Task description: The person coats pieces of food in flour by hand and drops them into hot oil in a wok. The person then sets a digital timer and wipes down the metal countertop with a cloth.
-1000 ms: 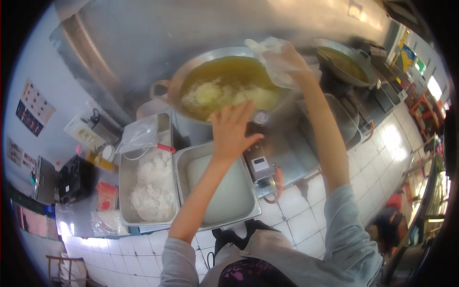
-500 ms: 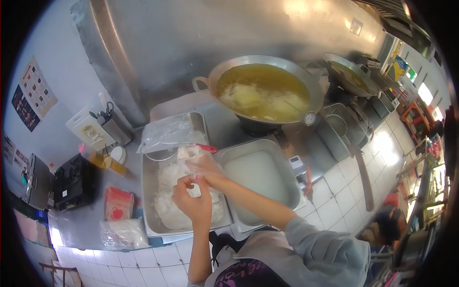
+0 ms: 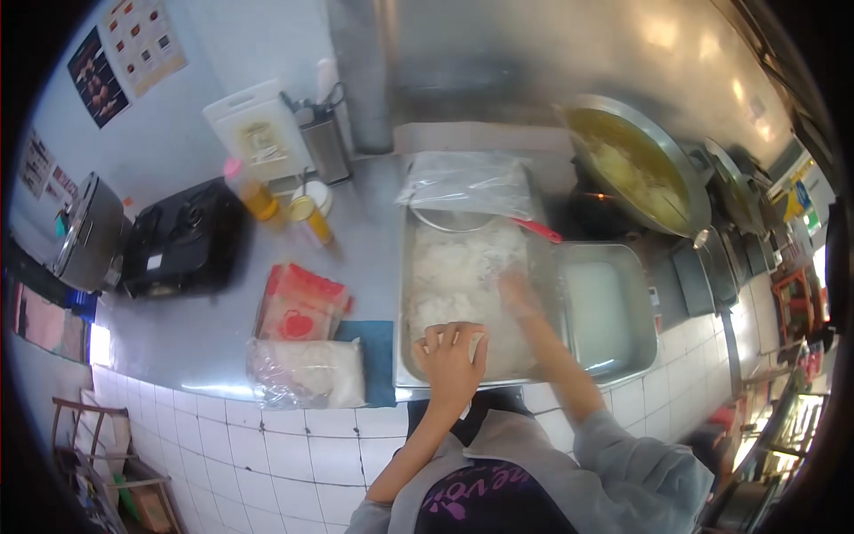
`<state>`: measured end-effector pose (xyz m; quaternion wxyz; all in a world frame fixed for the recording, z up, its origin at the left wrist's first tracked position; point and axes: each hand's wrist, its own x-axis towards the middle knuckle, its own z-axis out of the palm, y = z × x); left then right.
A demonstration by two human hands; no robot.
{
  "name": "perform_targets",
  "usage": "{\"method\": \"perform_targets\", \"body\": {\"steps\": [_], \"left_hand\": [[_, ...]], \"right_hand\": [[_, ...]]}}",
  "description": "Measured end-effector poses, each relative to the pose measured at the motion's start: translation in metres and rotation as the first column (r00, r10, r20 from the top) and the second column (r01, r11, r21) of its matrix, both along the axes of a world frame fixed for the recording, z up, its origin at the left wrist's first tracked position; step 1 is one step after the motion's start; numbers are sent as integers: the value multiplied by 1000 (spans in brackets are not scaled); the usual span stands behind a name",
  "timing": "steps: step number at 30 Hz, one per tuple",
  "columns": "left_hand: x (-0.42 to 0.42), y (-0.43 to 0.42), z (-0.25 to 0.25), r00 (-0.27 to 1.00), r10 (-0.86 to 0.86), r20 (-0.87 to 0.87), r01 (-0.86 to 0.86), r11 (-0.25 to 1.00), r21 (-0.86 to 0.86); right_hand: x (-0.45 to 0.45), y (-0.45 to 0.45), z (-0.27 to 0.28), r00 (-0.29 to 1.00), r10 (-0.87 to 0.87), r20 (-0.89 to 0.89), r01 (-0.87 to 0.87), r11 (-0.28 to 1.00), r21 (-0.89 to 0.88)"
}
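Note:
A steel tray (image 3: 402,298) of white flour (image 3: 445,307) stands before me on the counter. My left hand (image 3: 451,354) is over its near edge, fingers apart and slightly bent, with nothing visible in them. My right hand (image 3: 514,292) is low over the flour in the right part of the tray; motion blurs its fingers, so any held item cannot be made out. A strainer with a red handle (image 3: 538,230) lies across the back of the tray, beneath a clear plastic bag (image 3: 467,182).
Right of the flour, a second steel tray (image 3: 652,334) holds cloudy liquid. Behind it stands a large wok (image 3: 694,182) of oil with pale food frying. Left are a red packet (image 3: 304,307), a bag of white powder (image 3: 311,372), bottles (image 3: 307,218) and a black portable stove (image 3: 187,233).
My hands were close together above the flour and are now apart. The right one has gone down toward the flour, the left to the near edge. My view has turned left.

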<state>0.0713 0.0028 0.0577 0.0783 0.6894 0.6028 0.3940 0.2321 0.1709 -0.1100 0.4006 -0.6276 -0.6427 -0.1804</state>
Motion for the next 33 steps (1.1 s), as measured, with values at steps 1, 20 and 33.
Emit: {"method": "perform_targets", "body": {"steps": [1,20,33], "left_hand": [[-12,-3,0,1000,13,2,-13,1000,-7],[-65,-6,-49,970,241,32,-240,970,-29],[-64,-7,-47,961,250,118,-245,968,-58]], "right_hand": [[-7,2,19,1000,13,2,-13,1000,-7],[-49,39,-23,789,614,-4,-477,609,-634],[-17,-2,81,899,351,-261,-428,588,-687]]}}
